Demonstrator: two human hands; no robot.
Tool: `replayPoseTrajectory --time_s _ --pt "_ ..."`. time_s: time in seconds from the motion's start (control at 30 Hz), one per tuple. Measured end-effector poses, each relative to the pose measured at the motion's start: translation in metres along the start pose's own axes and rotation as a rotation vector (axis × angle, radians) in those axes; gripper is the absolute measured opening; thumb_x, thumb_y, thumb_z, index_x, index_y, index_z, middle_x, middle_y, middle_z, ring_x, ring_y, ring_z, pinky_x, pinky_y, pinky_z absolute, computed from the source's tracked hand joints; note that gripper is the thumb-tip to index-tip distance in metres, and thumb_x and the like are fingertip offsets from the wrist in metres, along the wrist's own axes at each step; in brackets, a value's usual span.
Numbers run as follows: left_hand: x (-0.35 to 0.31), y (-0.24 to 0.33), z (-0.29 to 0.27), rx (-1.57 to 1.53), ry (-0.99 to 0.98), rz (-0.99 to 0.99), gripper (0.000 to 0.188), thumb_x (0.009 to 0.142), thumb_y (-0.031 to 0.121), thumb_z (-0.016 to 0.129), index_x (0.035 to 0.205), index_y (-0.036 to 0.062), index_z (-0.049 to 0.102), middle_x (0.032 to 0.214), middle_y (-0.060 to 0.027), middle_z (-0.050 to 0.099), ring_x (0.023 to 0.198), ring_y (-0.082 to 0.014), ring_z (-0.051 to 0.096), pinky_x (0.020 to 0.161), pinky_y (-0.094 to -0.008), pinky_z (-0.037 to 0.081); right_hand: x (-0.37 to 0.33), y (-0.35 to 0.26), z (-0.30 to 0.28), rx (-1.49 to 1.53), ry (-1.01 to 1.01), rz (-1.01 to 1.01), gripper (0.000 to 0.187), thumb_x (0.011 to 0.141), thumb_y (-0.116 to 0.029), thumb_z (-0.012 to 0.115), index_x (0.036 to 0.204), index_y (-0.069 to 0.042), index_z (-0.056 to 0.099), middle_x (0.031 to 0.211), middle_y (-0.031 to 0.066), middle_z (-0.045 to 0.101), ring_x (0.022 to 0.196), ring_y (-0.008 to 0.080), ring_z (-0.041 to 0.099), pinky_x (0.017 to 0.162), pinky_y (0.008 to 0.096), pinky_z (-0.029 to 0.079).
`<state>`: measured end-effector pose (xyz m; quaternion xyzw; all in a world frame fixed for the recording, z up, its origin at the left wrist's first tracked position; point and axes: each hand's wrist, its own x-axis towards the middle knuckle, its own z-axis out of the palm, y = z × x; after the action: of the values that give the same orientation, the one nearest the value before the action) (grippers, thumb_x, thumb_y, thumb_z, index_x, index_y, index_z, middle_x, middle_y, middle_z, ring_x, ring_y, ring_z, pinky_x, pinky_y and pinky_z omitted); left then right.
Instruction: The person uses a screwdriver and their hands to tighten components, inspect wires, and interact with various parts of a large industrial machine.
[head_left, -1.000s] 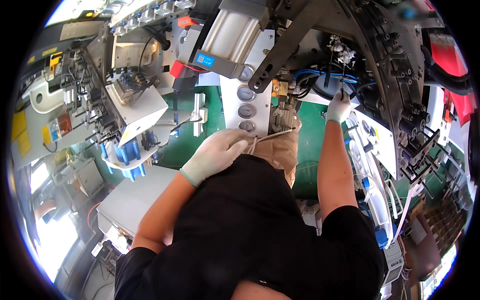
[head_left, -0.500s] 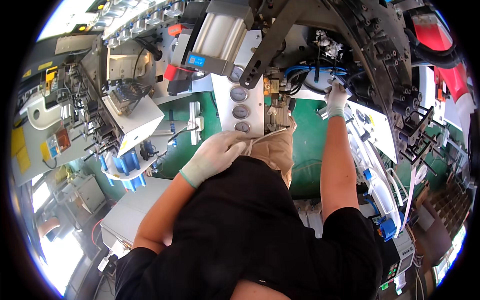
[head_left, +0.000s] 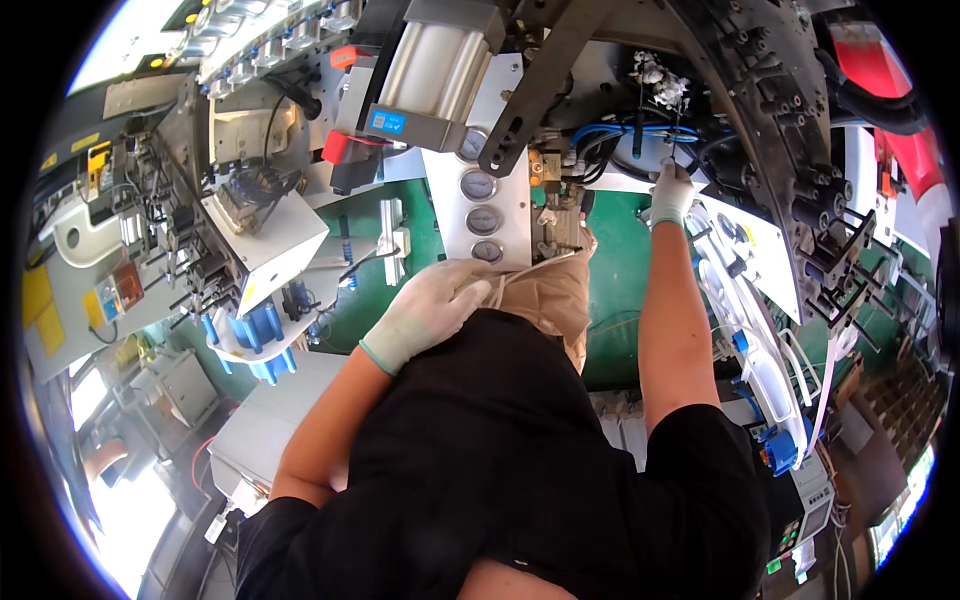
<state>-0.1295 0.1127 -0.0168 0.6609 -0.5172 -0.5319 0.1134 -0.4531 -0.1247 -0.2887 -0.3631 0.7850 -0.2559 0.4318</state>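
Note:
My left hand [head_left: 428, 308], in a white glove with a green cuff, lies on my lap with its fingers stretched out. A white cord [head_left: 540, 266] crosses the tan trousers [head_left: 555, 300] beside its fingertips. Out to the right, my right hand [head_left: 670, 195], gloved the same way, is closed below the dark machine frame [head_left: 775, 110]. A thin rod seems to rise from that fist, but what the fingers hold is too small to make out. Blue tubes [head_left: 610, 132] and black cables run just beyond it, near a crumpled silvery bundle [head_left: 660, 80].
A white panel with round gauges [head_left: 482, 220] stands before my lap, under a large metal cylinder [head_left: 440, 70]. To the left are a white box [head_left: 275, 250] and a holder with blue pegs [head_left: 255, 335]. Curved white housing [head_left: 765, 370] runs along my right arm.
My right hand has come slightly toward me, and its wrist is turned a little. The left hand stays on my lap. The whole view has shifted slightly.

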Motion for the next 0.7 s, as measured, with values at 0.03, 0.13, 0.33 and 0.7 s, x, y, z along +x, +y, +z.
replayPoseTrajectory --time_s 0.03,0.13,0.33,0.7 --pt "-0.002 -0.002 0.000 -0.003 0.017 -0.004 0.036 0.106 0.025 0.057 0.131 -0.0008 0.065 0.128 -0.0193 0.069 0.122 -0.0352 0.064 0.107 -0.0418 0.048 -0.008 -0.003 0.004 -0.081 0.014 -0.021 0.034 0.103 -0.033 0.061 0.109 -0.002 0.074 0.072 0.0068 0.073 0.051 0.0139 0.059 0.051 0.0313 0.048" --pt "-0.001 -0.007 0.001 -0.016 0.060 0.039 0.036 0.106 0.025 0.058 0.129 -0.0014 0.066 0.127 -0.0195 0.069 0.121 -0.0352 0.065 0.106 -0.0416 0.049 -0.041 -0.001 0.003 -0.093 0.038 -0.082 0.036 0.100 -0.034 0.063 0.100 -0.001 0.076 0.076 0.0087 0.075 0.055 0.0153 0.065 0.055 0.0330 0.051" --pt "0.017 0.014 -0.010 -0.083 -0.006 0.193 0.034 0.105 0.022 0.057 0.126 -0.0026 0.068 0.124 -0.0200 0.070 0.119 -0.0339 0.066 0.104 -0.0393 0.050 -0.099 -0.018 -0.039 0.363 -0.181 0.111 0.040 0.110 -0.034 0.051 0.119 0.001 0.068 0.075 0.0063 0.066 0.046 0.0111 0.050 0.042 0.0259 0.035" --pt "0.055 0.092 -0.047 -0.853 0.060 0.299 0.033 0.109 0.017 0.054 0.132 -0.0045 0.065 0.124 -0.0077 0.071 0.117 -0.0131 0.063 0.105 -0.0307 0.048 -0.294 -0.127 -0.163 0.265 -0.715 -0.103 0.060 0.111 -0.049 0.049 0.114 0.008 0.065 0.065 0.0087 0.065 0.036 0.0094 0.039 0.037 0.0232 0.028"
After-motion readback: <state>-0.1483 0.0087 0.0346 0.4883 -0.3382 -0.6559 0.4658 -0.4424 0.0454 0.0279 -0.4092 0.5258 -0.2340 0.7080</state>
